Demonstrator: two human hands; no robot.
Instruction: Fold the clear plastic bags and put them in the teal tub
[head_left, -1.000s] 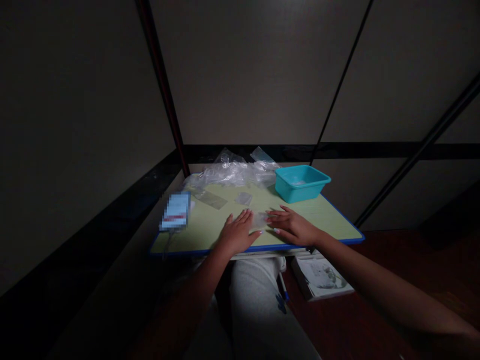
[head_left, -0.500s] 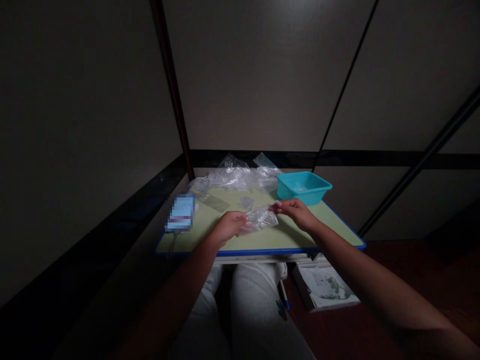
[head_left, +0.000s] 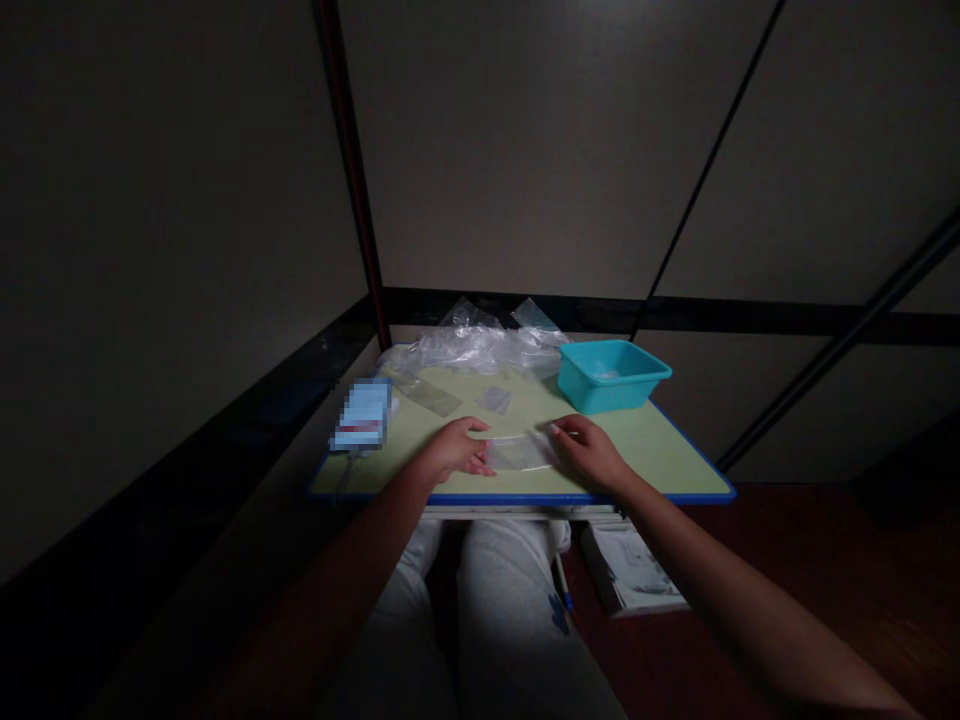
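Clear bag (head_left: 517, 454), lower centre: likely light, limp, slippery; pinch ends. Left hand (head_left: 457, 449) half-spread, right hand (head_left: 589, 452) curled; holds unclear.

Front of tabletop (head_left: 652, 465): bag (head_left: 517, 454) between left hand (head_left: 456, 450) and right hand (head_left: 589, 452).
Small bag (head_left: 494, 400) behind it; bag pile (head_left: 480, 347) along back edge; basin (head_left: 600, 395) back right; pixelated item (head_left: 361, 415) at left edge; books (head_left: 634, 575) on floor (head_left: 787, 600), lower right.
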